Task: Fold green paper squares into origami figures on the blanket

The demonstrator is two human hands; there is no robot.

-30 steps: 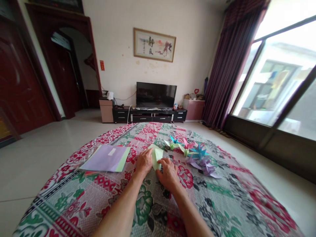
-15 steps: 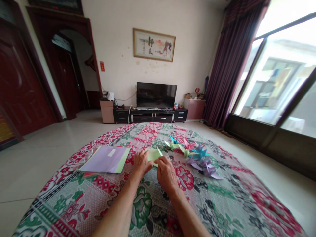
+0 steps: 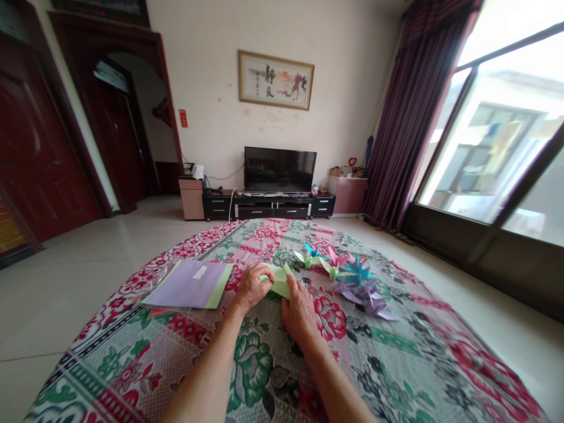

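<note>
A pale green sheet of paper (image 3: 280, 279), partly folded, lies on the round table with its flowered cloth (image 3: 264, 364). My left hand (image 3: 250, 286) has its fingers curled over the paper's left edge and pinches it. On the paper's near right side rests my right hand (image 3: 298, 311), fingers pressed down flat on it. Both forearms reach in from the bottom of the view.
A stack of lilac and green paper sheets (image 3: 190, 284) lies left of my hands. Several folded paper flowers (image 3: 348, 276) in blue, pink, green and purple sit to the right. Beyond the table are a tiled floor, a TV (image 3: 279, 170) on a low cabinet, and a large window.
The green paper went from standing as an upright fold to lying lower and flatter. My left hand curled over its edge; my right hand shifted slightly up onto it.
</note>
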